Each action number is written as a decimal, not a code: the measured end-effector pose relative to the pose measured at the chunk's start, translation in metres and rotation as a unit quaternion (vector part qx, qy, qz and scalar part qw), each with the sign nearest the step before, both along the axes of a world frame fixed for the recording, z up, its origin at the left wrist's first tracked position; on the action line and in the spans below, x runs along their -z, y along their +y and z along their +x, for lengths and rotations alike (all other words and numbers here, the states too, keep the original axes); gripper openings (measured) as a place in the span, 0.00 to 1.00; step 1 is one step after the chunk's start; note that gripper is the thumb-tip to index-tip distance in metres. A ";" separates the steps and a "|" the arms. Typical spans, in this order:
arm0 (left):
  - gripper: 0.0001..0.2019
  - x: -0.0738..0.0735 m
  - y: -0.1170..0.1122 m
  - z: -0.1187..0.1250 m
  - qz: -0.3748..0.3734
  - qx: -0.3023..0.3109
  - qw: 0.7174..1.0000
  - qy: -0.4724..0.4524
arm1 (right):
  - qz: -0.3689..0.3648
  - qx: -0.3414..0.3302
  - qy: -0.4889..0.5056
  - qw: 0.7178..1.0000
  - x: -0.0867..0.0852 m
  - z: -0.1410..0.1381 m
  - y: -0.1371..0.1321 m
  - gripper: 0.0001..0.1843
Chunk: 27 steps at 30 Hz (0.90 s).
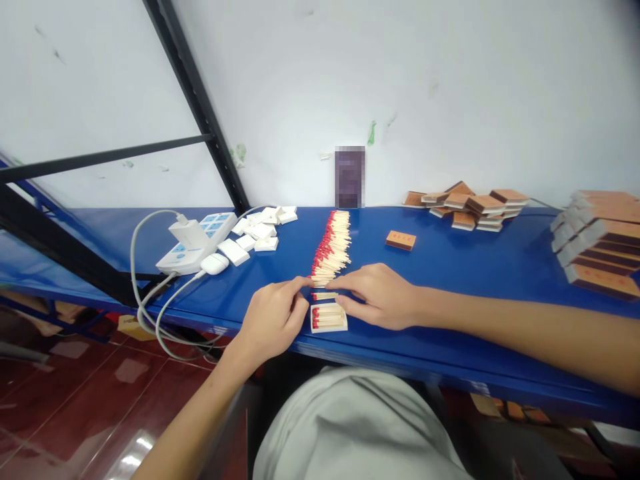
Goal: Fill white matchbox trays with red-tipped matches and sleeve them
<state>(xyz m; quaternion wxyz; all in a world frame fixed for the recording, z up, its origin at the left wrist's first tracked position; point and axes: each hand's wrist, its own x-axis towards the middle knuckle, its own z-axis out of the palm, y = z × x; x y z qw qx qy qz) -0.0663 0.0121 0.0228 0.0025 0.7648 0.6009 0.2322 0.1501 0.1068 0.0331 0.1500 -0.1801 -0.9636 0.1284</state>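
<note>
A long row of red-tipped matches [333, 248] lies on the blue table [450, 280]. At its near end my left hand [273, 319] and my right hand [380, 297] meet, fingertips pinching a small bunch of matches [325, 295] from both sides. Just below that bunch sits an open white matchbox tray [328, 318] filled with matches, between my two hands.
Empty white trays [260, 232] lie beside a white power strip [197, 243] with cables and an earbud case [215, 263] at left. One brown matchbox sleeve [401, 240] lies alone. Stacks of brown matchboxes [467, 207] sit at back right, more [597, 243] at far right.
</note>
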 end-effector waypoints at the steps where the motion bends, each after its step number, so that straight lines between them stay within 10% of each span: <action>1: 0.17 0.000 0.000 0.000 0.000 -0.004 1.000 -0.001 | 0.001 -0.001 0.000 1.000 0.000 0.000 0.000 0.22; 27: 0.18 -0.004 0.000 0.002 -0.026 -0.006 1.000 0.012 | 0.013 0.004 -0.016 1.000 0.001 -0.001 0.001 0.22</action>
